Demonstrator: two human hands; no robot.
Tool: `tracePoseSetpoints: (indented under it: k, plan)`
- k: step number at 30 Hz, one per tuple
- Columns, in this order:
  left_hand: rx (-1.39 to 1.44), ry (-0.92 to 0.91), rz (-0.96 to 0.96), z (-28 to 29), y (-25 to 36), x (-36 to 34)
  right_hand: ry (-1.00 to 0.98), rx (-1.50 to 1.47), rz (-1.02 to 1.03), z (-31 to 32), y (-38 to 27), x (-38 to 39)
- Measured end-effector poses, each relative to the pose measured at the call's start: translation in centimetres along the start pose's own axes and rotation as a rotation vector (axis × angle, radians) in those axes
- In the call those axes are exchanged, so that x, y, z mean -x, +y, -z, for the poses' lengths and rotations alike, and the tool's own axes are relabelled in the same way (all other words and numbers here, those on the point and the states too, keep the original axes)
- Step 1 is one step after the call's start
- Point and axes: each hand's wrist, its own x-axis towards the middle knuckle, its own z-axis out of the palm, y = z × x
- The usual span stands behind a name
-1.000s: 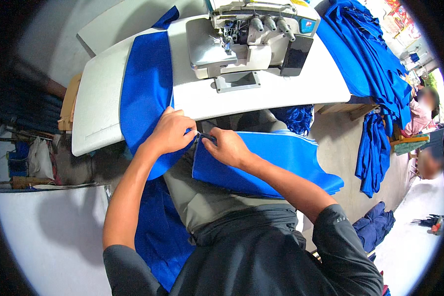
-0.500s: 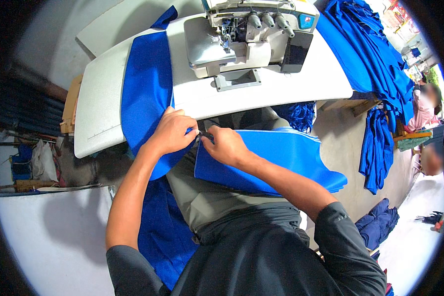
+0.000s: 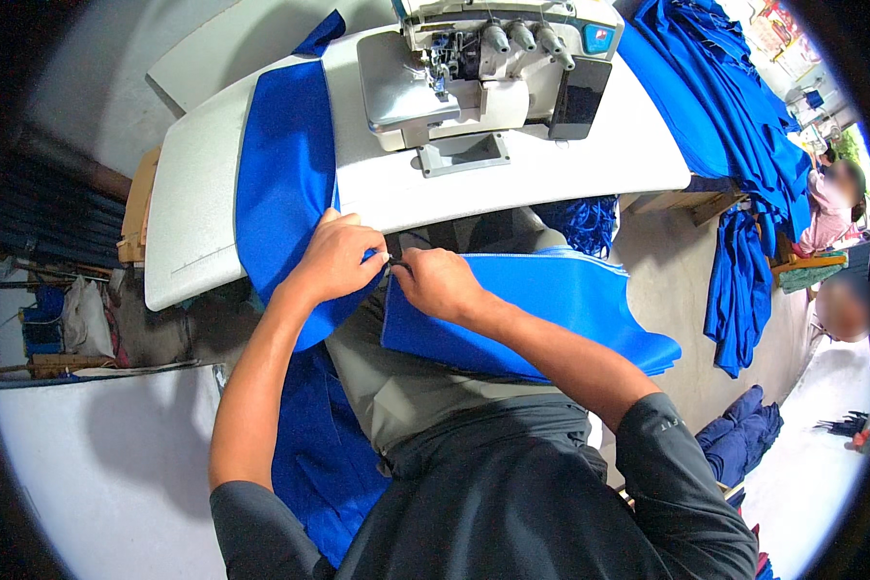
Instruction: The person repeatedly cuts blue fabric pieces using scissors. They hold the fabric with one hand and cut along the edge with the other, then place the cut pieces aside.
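Note:
My left hand [image 3: 340, 259] is closed in a pinch on the edge of a long blue fabric piece [image 3: 285, 155]. The piece runs from the sewing table down over its front edge toward my lap. Close beside it, my right hand [image 3: 441, 282] is closed, its fingertips nearly meeting the left ones. A small dark object [image 3: 396, 260] shows at the right fingertips; its kind is too small to tell. Below the right hand and forearm, a folded stack of blue fabric [image 3: 551, 309] with stitched pale edges lies across my lap.
An overlock sewing machine [image 3: 493, 77] stands on the white table [image 3: 590, 179] ahead. Blue cloth [image 3: 715, 106] is heaped at the right, and more blue fabric [image 3: 324, 464] hangs by my left leg. Dark blue bundles [image 3: 739, 435] lie lower right. Other people [image 3: 826, 208] are at the far right.
My right hand has shifted very slightly to the left, and less of the small dark object shows. The left hand and the fabric stay almost in place.

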Motion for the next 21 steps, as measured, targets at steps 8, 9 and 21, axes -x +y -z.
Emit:
tracePoseSetpoints:
  k: [8,9,21]
  plan:
    - [0.095,0.059,0.062,1.0,-0.4,1.9,-0.149,-0.299,0.049,1.7,3.9,5.9]
    - [0.107,0.046,0.086,2.2,0.2,2.5,-0.148,-0.308,-0.024,3.0,4.7,7.6]
    - [0.147,0.366,-0.249,11.0,13.7,2.8,0.079,-0.764,0.230,12.6,-1.3,14.3]
